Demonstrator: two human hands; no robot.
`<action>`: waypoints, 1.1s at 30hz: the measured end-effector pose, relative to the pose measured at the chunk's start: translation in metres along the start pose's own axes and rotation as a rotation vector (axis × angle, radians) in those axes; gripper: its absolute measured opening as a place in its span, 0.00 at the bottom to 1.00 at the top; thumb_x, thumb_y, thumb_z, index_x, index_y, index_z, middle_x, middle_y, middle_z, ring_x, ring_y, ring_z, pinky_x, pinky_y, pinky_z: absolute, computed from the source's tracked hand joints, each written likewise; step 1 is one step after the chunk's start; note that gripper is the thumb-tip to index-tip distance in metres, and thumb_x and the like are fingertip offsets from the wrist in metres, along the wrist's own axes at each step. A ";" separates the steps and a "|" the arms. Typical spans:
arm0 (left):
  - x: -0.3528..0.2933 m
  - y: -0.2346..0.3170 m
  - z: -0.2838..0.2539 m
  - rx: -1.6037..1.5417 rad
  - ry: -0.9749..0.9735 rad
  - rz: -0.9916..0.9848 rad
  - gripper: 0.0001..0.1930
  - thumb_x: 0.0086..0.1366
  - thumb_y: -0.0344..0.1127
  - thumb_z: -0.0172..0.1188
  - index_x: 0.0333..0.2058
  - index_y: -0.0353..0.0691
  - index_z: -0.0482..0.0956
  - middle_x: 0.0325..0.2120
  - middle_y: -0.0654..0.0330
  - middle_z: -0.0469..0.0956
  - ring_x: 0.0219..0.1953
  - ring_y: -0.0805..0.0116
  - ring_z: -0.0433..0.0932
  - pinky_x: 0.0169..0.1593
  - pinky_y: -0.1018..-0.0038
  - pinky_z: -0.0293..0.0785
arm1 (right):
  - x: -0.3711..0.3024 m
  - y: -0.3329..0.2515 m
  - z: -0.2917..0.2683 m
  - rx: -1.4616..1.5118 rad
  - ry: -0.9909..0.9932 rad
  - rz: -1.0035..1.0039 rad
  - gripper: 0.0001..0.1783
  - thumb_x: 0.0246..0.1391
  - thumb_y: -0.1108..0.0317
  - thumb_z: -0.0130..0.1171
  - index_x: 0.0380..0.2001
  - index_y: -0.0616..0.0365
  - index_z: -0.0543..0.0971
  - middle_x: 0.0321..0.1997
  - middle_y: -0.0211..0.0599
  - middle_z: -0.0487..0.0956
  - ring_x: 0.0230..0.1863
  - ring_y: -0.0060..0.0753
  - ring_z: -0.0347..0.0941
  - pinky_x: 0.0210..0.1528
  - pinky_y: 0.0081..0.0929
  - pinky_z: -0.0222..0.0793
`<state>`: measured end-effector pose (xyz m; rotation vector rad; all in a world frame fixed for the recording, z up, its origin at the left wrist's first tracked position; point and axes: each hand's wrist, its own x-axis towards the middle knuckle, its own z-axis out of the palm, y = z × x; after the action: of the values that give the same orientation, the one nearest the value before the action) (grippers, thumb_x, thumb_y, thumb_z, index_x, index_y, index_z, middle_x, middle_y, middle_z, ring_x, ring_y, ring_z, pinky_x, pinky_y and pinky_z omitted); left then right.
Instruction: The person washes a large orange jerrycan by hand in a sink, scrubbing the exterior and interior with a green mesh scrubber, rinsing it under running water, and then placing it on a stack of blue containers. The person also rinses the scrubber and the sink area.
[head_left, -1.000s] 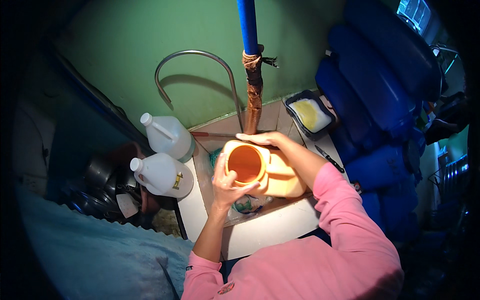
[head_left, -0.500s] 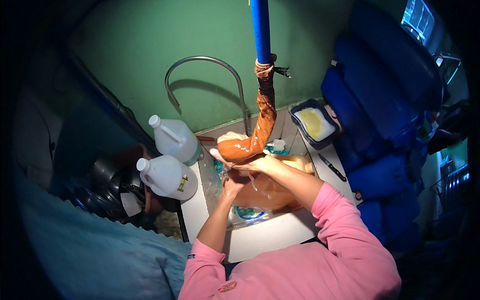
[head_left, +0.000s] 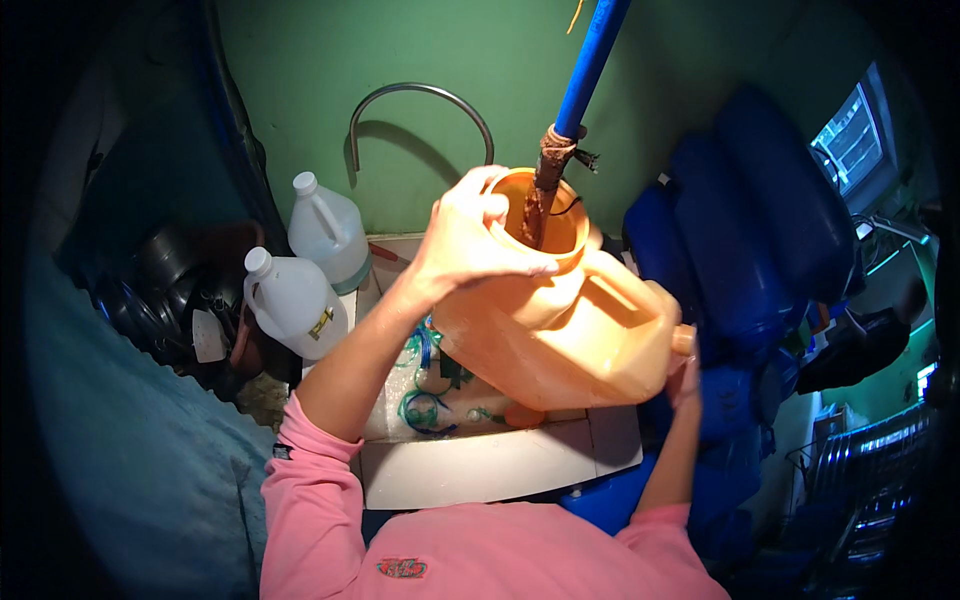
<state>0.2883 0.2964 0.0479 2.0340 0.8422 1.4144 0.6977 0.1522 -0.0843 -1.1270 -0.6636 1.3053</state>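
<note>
A large orange translucent plastic jug is raised and tilted over the tiled sink, its round wide mouth facing up. My left hand grips the rim of that mouth, thumb and fingers wrapped around the near left side. Low on the right, my right hand is closed around the jug's narrow capped spout; its fingers are partly hidden. A blue pipe comes down from above. The wet brown cloth sleeve tied to it hangs into the jug's mouth.
Two whitish plastic jugs stand at the left. Behind the sink a curved metal faucet rises by the green wall. Blue drums are stacked on the right. Green and blue strands lie in the sink. Dark pots sit far left.
Both hands have left the cloth sleeve's end and now hold the orange jug, lifted from the sink. The sleeve now hangs into its mouth. My head view has shifted.
</note>
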 end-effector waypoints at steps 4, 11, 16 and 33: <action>0.029 0.007 -0.010 -0.325 -0.068 -0.035 0.42 0.34 0.38 0.87 0.51 0.30 0.79 0.47 0.55 0.79 0.50 0.71 0.78 0.55 0.75 0.75 | -0.022 0.189 -0.054 0.338 -0.514 0.193 0.41 0.66 0.37 0.49 0.73 0.46 0.58 0.73 0.36 0.64 0.67 0.39 0.66 0.69 0.43 0.64; 0.012 0.010 -0.026 -0.381 -0.293 -0.233 0.31 0.60 0.45 0.72 0.56 0.31 0.76 0.54 0.53 0.75 0.55 0.65 0.75 0.57 0.69 0.72 | -0.148 0.160 -0.040 -1.083 0.042 -0.280 0.31 0.69 0.48 0.51 0.67 0.54 0.65 0.69 0.42 0.69 0.67 0.41 0.66 0.69 0.43 0.62; -0.047 0.038 0.018 -0.416 -0.209 -0.296 0.25 0.75 0.48 0.48 0.56 0.31 0.73 0.59 0.50 0.65 0.60 0.62 0.65 0.67 0.62 0.57 | -0.175 0.102 -0.091 -0.606 0.256 -0.017 0.32 0.72 0.49 0.44 0.72 0.54 0.59 0.73 0.41 0.63 0.72 0.41 0.58 0.75 0.38 0.52; 0.030 -0.032 -0.013 -0.714 -0.037 -0.352 0.07 0.72 0.38 0.52 0.37 0.43 0.68 0.40 0.64 0.71 0.46 0.73 0.72 0.54 0.71 0.70 | -0.096 0.286 -0.035 0.031 0.392 0.008 0.31 0.73 0.54 0.45 0.71 0.60 0.61 0.74 0.41 0.62 0.75 0.33 0.55 0.77 0.32 0.48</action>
<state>0.2772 0.3409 0.0476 1.2956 0.5321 1.2333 0.5951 0.0198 -0.3379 -1.3143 -0.3471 1.0551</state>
